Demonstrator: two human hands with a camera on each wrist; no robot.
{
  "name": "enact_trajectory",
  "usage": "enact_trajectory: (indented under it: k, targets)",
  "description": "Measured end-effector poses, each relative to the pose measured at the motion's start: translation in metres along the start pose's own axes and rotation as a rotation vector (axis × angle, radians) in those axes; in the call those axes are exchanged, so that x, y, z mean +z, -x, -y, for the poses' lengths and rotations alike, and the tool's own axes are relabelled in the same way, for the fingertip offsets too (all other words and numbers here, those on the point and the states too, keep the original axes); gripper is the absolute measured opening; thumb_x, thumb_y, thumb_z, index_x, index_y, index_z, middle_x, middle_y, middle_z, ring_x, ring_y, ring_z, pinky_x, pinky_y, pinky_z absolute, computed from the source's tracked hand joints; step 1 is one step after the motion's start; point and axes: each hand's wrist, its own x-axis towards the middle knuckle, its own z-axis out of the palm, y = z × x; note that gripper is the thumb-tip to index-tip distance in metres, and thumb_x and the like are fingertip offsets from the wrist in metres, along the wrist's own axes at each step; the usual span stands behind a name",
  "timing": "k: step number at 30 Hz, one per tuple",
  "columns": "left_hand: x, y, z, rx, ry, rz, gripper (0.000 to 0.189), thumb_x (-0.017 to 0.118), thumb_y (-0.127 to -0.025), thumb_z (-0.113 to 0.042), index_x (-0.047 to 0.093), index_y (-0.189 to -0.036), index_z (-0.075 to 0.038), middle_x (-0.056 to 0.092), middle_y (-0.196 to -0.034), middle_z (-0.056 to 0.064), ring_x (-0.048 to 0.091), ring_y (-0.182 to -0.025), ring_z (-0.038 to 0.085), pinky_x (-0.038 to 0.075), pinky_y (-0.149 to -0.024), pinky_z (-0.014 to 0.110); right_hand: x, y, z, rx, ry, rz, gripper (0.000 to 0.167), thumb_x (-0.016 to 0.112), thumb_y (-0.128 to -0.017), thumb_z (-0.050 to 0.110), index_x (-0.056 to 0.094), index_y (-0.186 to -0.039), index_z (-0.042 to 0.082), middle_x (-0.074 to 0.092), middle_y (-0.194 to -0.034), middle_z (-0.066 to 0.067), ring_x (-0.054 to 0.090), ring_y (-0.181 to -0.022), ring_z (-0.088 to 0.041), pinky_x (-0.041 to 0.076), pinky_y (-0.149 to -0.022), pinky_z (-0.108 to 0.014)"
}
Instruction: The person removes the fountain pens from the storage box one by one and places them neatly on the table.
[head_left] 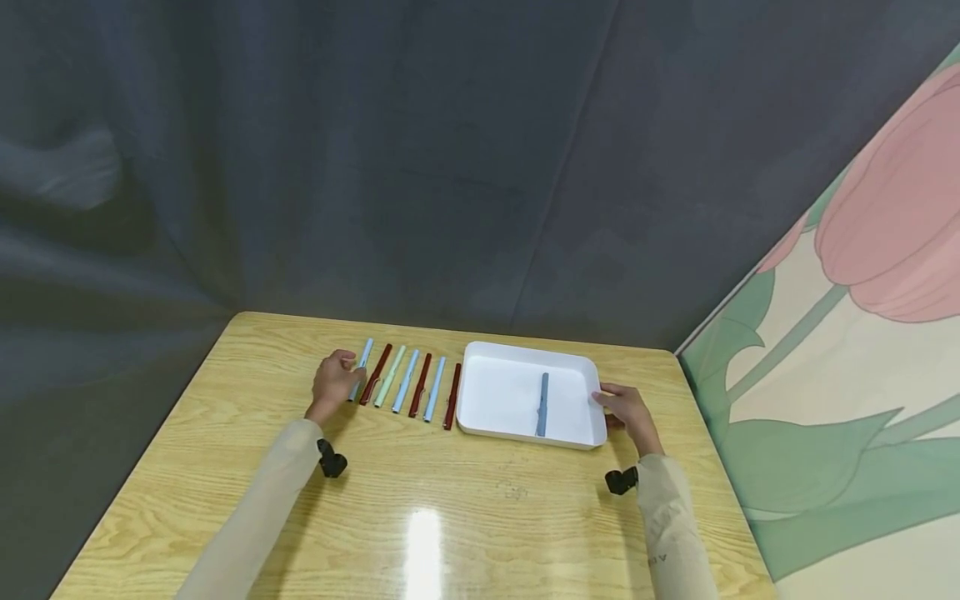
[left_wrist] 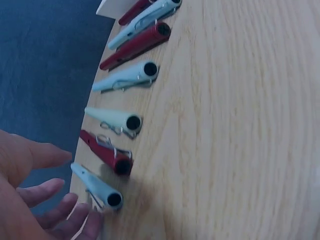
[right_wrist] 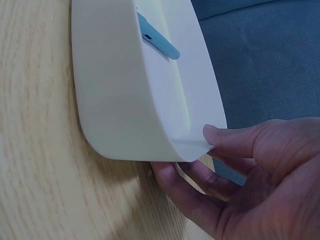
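Note:
In the head view my left hand [head_left: 335,382] is at the left end of a row of clip pens, beside a light blue pen [head_left: 366,353]. The left wrist view shows thumb and fingers spread apart around that light blue pen [left_wrist: 96,184], not closed on it. Next to it lie a dark red pen [head_left: 377,375] and a pale green pen [head_left: 391,377]. With the thumb on the rim and fingers outside and below it, my right hand [head_left: 628,410] grips the right end of a white tray [head_left: 498,392]. One blue pen [head_left: 542,404] lies inside the tray.
Further along the row are more light blue and dark red pens, the last dark red pen [head_left: 452,396] close to the tray's left side. Everything lies on a wooden table [head_left: 480,500]. A dark curtain [head_left: 420,183] hangs behind its back edge.

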Motion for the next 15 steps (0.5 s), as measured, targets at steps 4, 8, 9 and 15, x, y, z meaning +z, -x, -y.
enact_trajectory:
  k: [4,8,9,15]
  targets:
    - [0.003,-0.002,-0.007,0.033,0.059,-0.025,0.045,0.062,-0.102,-0.015,0.055,-0.141,0.007,0.058,-0.134,0.032,0.06,-0.121,0.048,0.05,-0.094,0.06,0.0,-0.002,-0.001,-0.007,-0.008,0.007,0.054,0.06,-0.107,0.016,0.045,-0.153,-0.009,0.061,-0.137,-0.035,0.075,-0.07,-0.02,0.062,-0.063,-0.033]
    - [0.008,-0.004,-0.015,0.058,0.154,-0.026,0.043,0.06,-0.103,-0.012,0.054,-0.141,0.007,0.057,-0.135,0.031,0.058,-0.126,0.049,0.049,-0.101,0.06,0.0,-0.002,-0.002,-0.014,-0.004,0.006,0.054,0.06,-0.107,0.016,0.045,-0.152,-0.01,0.063,-0.135,-0.034,0.076,-0.071,-0.021,0.062,-0.064,-0.034]
    - [0.009,-0.005,-0.017,0.061,0.184,-0.025,0.042,0.061,-0.103,-0.011,0.055,-0.14,0.007,0.057,-0.135,0.031,0.058,-0.126,0.048,0.049,-0.101,0.058,0.0,-0.002,-0.002,-0.015,-0.002,0.006,0.054,0.06,-0.107,0.016,0.045,-0.152,-0.01,0.063,-0.135,-0.034,0.076,-0.071,-0.022,0.062,-0.064,-0.035]
    - [0.018,-0.005,-0.03,0.061,0.345,-0.007,0.039,0.063,-0.103,-0.01,0.058,-0.138,0.007,0.061,-0.129,0.028,0.065,-0.108,0.034,0.056,-0.083,0.033,0.0,-0.001,-0.002,-0.012,0.004,0.007,0.053,0.059,-0.107,0.017,0.046,-0.152,-0.01,0.061,-0.137,-0.034,0.076,-0.074,-0.022,0.063,-0.067,-0.037]
